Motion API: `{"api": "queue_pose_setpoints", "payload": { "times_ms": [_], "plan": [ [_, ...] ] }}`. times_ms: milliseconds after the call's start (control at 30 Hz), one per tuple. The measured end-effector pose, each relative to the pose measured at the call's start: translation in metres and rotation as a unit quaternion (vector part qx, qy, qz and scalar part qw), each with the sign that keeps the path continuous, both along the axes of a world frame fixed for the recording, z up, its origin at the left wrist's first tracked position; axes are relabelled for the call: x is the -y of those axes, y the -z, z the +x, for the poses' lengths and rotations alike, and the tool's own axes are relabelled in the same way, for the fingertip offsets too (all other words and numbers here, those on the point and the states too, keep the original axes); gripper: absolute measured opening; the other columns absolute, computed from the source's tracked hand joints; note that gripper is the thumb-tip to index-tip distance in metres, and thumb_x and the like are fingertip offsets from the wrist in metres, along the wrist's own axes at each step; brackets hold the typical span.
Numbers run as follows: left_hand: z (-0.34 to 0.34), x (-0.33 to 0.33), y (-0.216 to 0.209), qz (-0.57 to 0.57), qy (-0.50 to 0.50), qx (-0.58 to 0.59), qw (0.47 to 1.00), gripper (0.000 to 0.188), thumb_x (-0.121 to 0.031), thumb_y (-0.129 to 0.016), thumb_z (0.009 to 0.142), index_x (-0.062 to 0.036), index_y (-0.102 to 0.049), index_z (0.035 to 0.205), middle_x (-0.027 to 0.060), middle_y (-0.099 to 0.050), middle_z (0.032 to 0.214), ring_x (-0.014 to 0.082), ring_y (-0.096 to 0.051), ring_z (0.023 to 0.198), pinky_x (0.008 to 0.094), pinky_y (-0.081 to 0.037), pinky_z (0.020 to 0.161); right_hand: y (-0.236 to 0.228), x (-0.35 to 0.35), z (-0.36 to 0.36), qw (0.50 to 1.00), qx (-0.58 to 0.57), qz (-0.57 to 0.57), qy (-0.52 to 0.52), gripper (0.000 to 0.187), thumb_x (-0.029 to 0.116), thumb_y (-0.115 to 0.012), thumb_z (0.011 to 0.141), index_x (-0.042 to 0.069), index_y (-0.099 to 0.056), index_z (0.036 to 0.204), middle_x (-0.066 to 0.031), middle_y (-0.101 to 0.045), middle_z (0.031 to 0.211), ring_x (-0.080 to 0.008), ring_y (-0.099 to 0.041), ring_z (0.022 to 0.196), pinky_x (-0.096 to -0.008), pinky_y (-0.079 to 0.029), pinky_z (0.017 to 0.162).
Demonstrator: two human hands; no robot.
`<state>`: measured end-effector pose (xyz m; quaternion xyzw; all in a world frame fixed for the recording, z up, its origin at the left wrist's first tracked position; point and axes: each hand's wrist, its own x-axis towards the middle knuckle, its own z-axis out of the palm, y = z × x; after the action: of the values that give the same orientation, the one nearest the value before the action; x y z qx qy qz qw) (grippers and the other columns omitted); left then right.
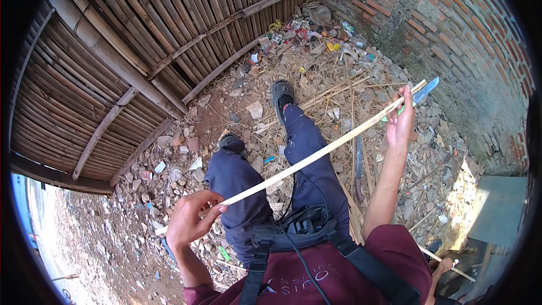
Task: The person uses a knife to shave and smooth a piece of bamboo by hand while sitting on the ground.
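One strip (307,160) is above our legs (237,178), pinched by the fingers of our left hand (191,217) near its lower end, with our right hand (401,121) closed around its upper end and the knife (426,90); we judge it light, springy, best held near both ends.

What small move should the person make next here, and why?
Probably loosen the right hand on the pale strip without releasing the knife: that hand holds both together, while the left hand grips the strip near its other end and could support it.
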<state>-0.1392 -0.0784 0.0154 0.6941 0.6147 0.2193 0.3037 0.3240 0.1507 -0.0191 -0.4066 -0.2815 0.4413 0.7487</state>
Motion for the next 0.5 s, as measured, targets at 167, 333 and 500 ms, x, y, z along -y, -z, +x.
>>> {"api": "queue_pose_setpoints", "payload": {
  "times_ms": [167, 333, 500],
  "plan": [
    [-0.009, -0.011, 0.016, -0.033, 0.044, 0.086, 0.995, 0.021, -0.018, -0.074, 0.100, 0.0017, -0.069, 0.095, 0.0071, -0.061, 0.067, 0.0153, -0.054, 0.053, 0.0338, -0.040, 0.052, -0.002, -0.005, 0.011, 0.997, 0.069, 0.025, -0.005, 0.044, 0.045, -0.058, 0.110, 0.004, -0.070, 0.123, 0.0059, -0.050, 0.068, -0.0012, -0.031, 0.045, -0.0212, -0.023, 0.043],
    [0.016, -0.016, 0.028, -0.036, -0.098, 0.228, 0.968, 0.019, -0.015, -0.065, 0.107, -0.0007, -0.063, 0.094, -0.0011, -0.058, 0.065, 0.0037, -0.045, 0.053, 0.0256, -0.032, 0.049, 0.008, 0.018, -0.020, 0.967, 0.247, 0.060, 0.027, 0.031, 0.023, -0.053, 0.106, 0.004, -0.073, 0.120, 0.0066, -0.048, 0.062, -0.0033, -0.032, 0.047, -0.0232, -0.025, 0.044],
    [0.069, -0.032, 0.026, -0.048, -0.118, 0.312, 0.941, 0.018, -0.019, -0.060, 0.111, -0.0041, -0.060, 0.101, -0.0022, -0.059, 0.068, -0.0003, -0.042, 0.051, 0.0201, -0.029, 0.046, 0.021, 0.056, -0.085, 0.846, 0.521, 0.089, -0.065, 0.022, -0.001, -0.056, 0.090, 0.006, -0.077, 0.094, -0.0068, -0.069, 0.072, -0.0157, -0.057, 0.051, -0.0327, -0.040, 0.048]
  ]
}}
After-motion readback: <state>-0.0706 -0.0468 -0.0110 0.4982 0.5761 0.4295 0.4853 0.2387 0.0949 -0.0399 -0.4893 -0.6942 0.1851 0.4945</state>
